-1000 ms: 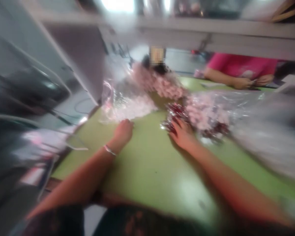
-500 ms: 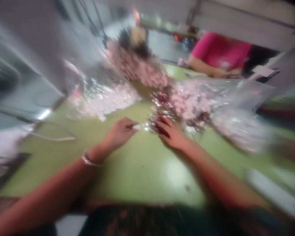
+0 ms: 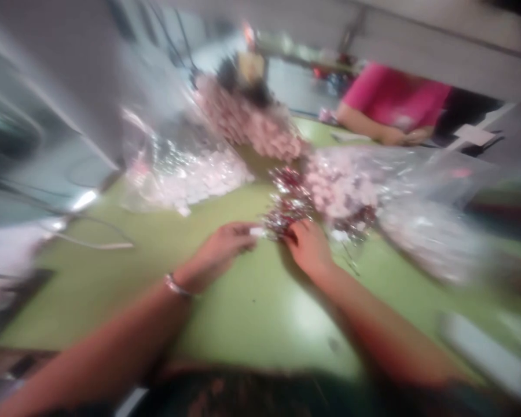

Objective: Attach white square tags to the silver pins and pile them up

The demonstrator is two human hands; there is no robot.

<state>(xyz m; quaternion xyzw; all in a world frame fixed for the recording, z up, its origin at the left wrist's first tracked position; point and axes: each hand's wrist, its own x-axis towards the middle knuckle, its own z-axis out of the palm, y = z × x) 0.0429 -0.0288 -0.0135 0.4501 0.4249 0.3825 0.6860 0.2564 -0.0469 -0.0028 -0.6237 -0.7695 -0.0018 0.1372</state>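
Between thumb and fingers my left hand [image 3: 230, 242] pinches a small white tag [image 3: 256, 231], its free end pointing right. My right hand [image 3: 309, 243] lies at the near edge of a pile of shiny silver and dark red pieces [image 3: 286, 211]. Its fingers are bent into the pile, and what they grip, if anything, is hidden. The tag's tip reaches the pile's left side. Behind the right hand sits a heap of small pale pink pieces [image 3: 336, 182] at the mouth of a clear plastic bag. Blur hides fine detail.
White pieces [image 3: 200, 179] spill from a clear bag [image 3: 141, 156] at the left. Pink bundles [image 3: 256, 124] lie farther back on the green table [image 3: 226, 324]. A stuffed clear bag [image 3: 429, 231] and a white bar-shaped object [image 3: 486, 353] are at the right. Across sits a person in pink [image 3: 395, 98].
My left hand has moved right, bringing the white tag up to the shiny pile. My right hand's fingers, spread over the pile before, are now drawn in and bent at its near edge.
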